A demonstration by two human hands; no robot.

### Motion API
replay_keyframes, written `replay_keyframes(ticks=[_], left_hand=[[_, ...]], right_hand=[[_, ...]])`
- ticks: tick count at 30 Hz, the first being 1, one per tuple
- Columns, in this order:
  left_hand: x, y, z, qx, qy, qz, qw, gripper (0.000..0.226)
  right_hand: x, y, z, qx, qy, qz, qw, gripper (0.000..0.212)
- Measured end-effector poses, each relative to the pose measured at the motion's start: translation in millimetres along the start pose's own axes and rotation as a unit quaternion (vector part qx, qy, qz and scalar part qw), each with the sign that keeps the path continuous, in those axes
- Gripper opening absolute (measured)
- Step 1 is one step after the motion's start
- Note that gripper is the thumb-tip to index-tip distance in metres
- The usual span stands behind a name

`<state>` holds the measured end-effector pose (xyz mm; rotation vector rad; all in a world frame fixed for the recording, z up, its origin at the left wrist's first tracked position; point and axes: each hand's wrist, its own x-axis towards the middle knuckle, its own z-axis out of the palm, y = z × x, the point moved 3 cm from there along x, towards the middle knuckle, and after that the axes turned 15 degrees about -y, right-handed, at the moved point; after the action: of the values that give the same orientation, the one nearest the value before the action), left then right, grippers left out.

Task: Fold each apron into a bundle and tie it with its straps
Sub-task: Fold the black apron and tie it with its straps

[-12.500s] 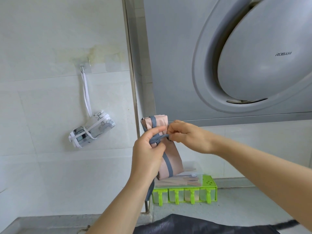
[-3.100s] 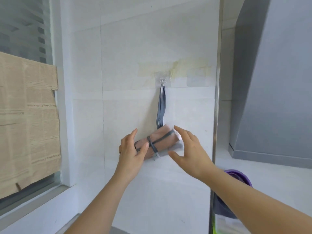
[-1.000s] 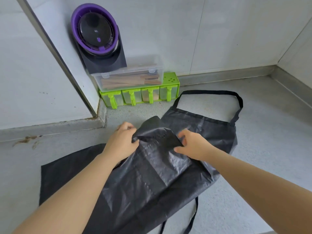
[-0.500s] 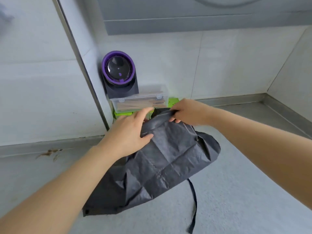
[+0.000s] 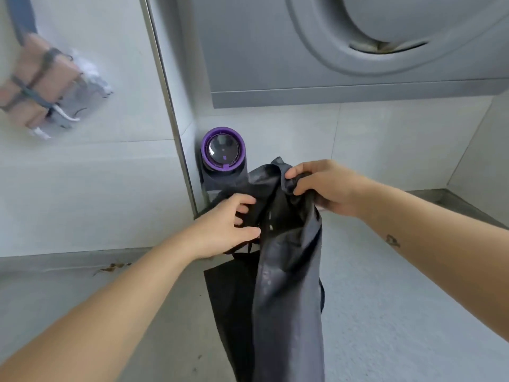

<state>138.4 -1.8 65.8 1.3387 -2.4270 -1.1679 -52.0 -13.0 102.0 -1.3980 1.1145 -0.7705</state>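
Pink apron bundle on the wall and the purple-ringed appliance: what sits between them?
In the head view, only bare wall tile and a vertical metal corner strip separate the pink bundle from the appliance.

There are three aprons in sight: one black apron (image 5: 286, 271) that is not bundled, and two tied bundles on the wall at the left. These are one pink bundle (image 5: 35, 84) bound with grey straps and one whitish bundle (image 5: 88, 75) just behind it, both blurred. Two hands are in view, one left hand (image 5: 223, 227) and one right hand (image 5: 325, 186), and there is also one purple-rimmed round appliance (image 5: 223, 150), one grey range hood (image 5: 358, 51) and one table (image 5: 399, 312).
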Motion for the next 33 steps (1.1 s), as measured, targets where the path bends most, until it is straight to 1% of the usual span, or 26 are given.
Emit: replay_keyframes(ticks=[1, 3, 5, 6, 7, 9, 10, 11, 12, 13, 14, 15, 16, 18, 19, 20, 21, 23, 24, 25, 26, 27, 28, 30, 31, 33], left_hand=[[1.8, -3.0, -3.6, 0.029, 0.043, -0.012, 0.999, 0.081], [7.9, -8.6, -2.1, 0.084, 0.072, -0.046, 0.993, 0.115], [14.3, -5.4, 1.4, 0.117, 0.096, -0.052, 0.987, 0.128], [17.6, -1.3, 1.3, 0.121, 0.122, -0.027, 0.985, 0.123], [21.6, 3.7, -0.5, 0.106, 0.154, 0.023, 0.982, 0.106], [23.2, 16.4, -8.2, 0.053, 0.213, 0.124, 0.968, 0.040], [21.9, 21.4, -13.0, 0.023, 0.226, 0.144, 0.963, 0.018], [20.8, 25.4, -18.8, -0.006, 0.235, 0.151, 0.960, 0.015], [18.2, 27.3, -24.4, -0.026, 0.236, 0.151, 0.960, 0.018], [14.1, 30.9, -32.7, -0.037, 0.243, 0.154, 0.957, 0.021], [9.3, 34.6, -40.4, -0.037, 0.249, 0.160, 0.954, 0.024], [4.5, 38.0, -48.1, -0.023, 0.249, 0.163, 0.954, 0.024], [-2.0, 44.0, -55.9, 0.000, 0.241, 0.170, 0.956, 0.020], [-11.5, 51.5, -74.2, 0.069, 0.196, 0.157, 0.965, 0.010], [-14.9, 54.9, -83.0, 0.123, 0.164, 0.127, 0.970, 0.019], [-17.8, 58.4, -90.8, 0.185, 0.121, 0.086, 0.971, 0.026], [-19.9, 62.0, -98.0, 0.248, 0.077, 0.045, 0.965, 0.025], [-21.8, 72.4, -107.7, 0.345, 0.020, -0.014, 0.938, 0.021], [-19.6, 78.0, -112.4, 0.377, 0.023, -0.034, 0.925, 0.022], [-14.3, 82.7, -117.1, 0.411, 0.047, -0.045, 0.909, 0.020], [-8.0, 89.0, -118.8, 0.442, 0.091, -0.043, 0.891, 0.017], [1.7, 91.0, -118.2, 0.466, 0.146, -0.040, 0.872, 0.021], [14.2, 90.4, -111.5, 0.485, 0.209, -0.037, 0.848, 0.034], [39.4, 80.0, -83.7, 0.496, 0.317, -0.014, 0.808, 0.049], [49.8, 72.3, -64.7, 0.493, 0.351, 0.013, 0.796, 0.051], [71.9, 44.8, -20.3, 0.492, 0.346, 0.054, 0.797, 0.058]], right_hand=[[-3.5, -2.1, -2.5, 0.009, -0.010, 0.001, 1.000, 0.034], [-8.2, -4.8, -5.0, 0.025, -0.021, 0.006, 0.999, 0.037], [-13.2, -11.4, -4.0, 0.020, -0.033, 0.007, 0.999, 0.037], [-16.3, -15.3, -3.1, 0.019, -0.033, 0.006, 0.999, 0.037], [-20.3, -20.1, -2.7, 0.029, -0.038, -0.003, 0.999, 0.036], [-30.3, -28.9, 1.8, 0.056, -0.068, -0.025, 0.996, 0.024], [-35.8, -32.8, 3.1, 0.030, -0.081, -0.032, 0.996, 0.009], [-40.3, -36.1, 1.4, -0.049, -0.082, -0.034, 0.995, 0.012], [-43.4, -36.5, -0.7, -0.173, -0.070, -0.025, 0.982, 0.033], [-43.9, -36.5, -4.0, -0.313, -0.041, -0.023, 0.949, 0.047], [-43.1, -36.3, -4.9, -0.423, -0.003, -0.036, 0.905, 0.050], [-42.0, -36.6, -4.1, -0.488, 0.027, -0.061, 0.870, 0.044], [-41.4, -38.9, -2.1, -0.514, 0.046, -0.089, 0.852, 0.035], [-38.0, -43.5, -3.0, -0.527, 0.055, -0.103, 0.841, 0.015], [-36.9, -47.0, -4.9, -0.532, 0.046, -0.087, 0.841, 0.008], [-35.6, -49.0, -7.7, -0.519, 0.022, -0.068, 0.852, 0.005], [-34.8, -50.1, -9.3, -0.476, -0.020, -0.046, 0.878, 0.007], [-36.1, -47.4, -6.4, -0.279, -0.149, -0.004, 0.949, 0.008], [-36.4, -45.1, -4.0, -0.168, -0.198, 0.002, 0.966, 0.009], [-35.0, -43.1, -3.2, -0.075, -0.217, 0.002, 0.973, 0.010], [-33.1, -39.9, -3.9, -0.013, -0.214, -0.003, 0.977, 0.013], [-27.9, -35.3, -4.8, 0.035, -0.203, -0.004, 0.979, 0.021], [-23.8, -27.2, -6.1, 0.078, -0.190, 0.000, 0.979, 0.028], [-16.3, -1.2, -14.1, 0.159, -0.153, 0.020, 0.975, 0.028], [-13.0, 15.7, -19.8, 0.195, -0.118, 0.040, 0.973, 0.025], [-8.5, 59.9, -37.5, 0.239, -0.011, 0.100, 0.966, 0.024]])
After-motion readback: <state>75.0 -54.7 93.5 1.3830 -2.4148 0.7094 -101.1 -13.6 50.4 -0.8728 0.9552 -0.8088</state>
